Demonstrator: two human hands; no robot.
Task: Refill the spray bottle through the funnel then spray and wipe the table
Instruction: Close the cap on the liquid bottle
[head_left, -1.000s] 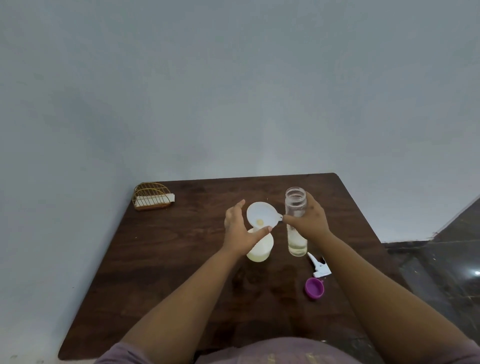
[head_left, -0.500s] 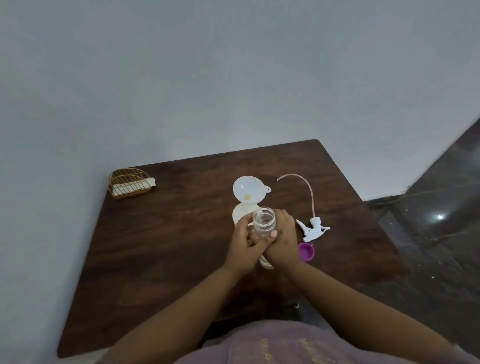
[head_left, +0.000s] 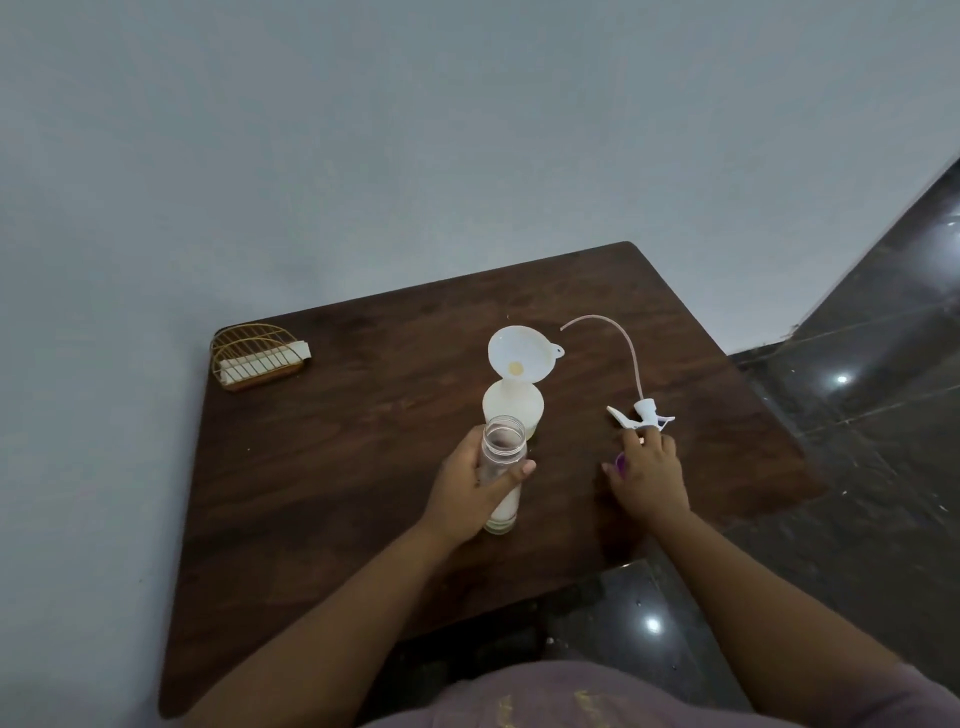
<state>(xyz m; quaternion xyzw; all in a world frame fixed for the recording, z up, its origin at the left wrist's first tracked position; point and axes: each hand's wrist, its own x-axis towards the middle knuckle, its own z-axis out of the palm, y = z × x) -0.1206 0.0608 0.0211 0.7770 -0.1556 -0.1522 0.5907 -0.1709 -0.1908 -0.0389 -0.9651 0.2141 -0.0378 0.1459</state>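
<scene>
Dark brown wooden table (head_left: 322, 493) set against a plain grey wall, with dark polished floor to the right. Nearest, the person's left hand (head_left: 470, 491) grips an open-necked clear plastic spray bottle (head_left: 501, 470), upright near the table's middle, with pale liquid low inside. The right hand (head_left: 647, 475) lies just beside it to the right, fingers loosely bent over a small purple cap (head_left: 620, 461), fingertips at a white trigger sprayer head (head_left: 644, 413); whether it grips either is unclear. The sprayer's thin dip tube (head_left: 626, 345) curves away behind. Just beyond the bottle stands a milky white container (head_left: 514, 408) with a white plastic funnel (head_left: 522, 351) tilted in its top. Far left sits a gold wire basket (head_left: 254, 356). Filling seems finished or paused; likely next, the sprayer head must be lifted, its tube threaded into the bottle neck, and screwed down.
</scene>
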